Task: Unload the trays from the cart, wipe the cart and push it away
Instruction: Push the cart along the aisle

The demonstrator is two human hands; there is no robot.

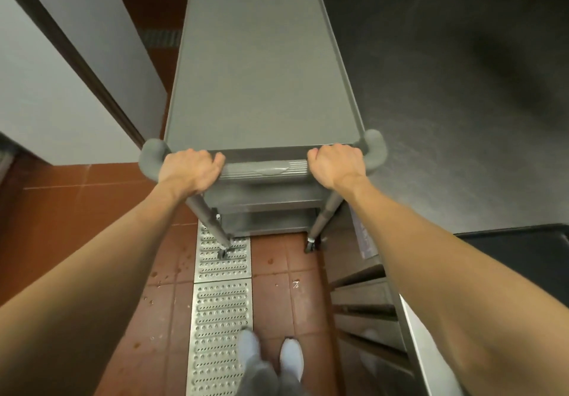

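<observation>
Both hands grip the near handle bar of the grey plastic cart (261,69): the left hand (191,169) closed around its left end, the right hand (335,163) around its right. The cart stands on the red-brown tiled floor (77,211), just beside the dark steel table (462,103), one near leg over the perforated metal drain grate (221,303).

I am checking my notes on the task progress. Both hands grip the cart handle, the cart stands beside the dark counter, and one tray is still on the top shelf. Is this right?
Not quite. The head view shows the top shelf of the cart bare, with no tray on it. The rest holds: the left hand and the right hand both grip the cart handle, and the cart stands beside the dark counter.
</observation>
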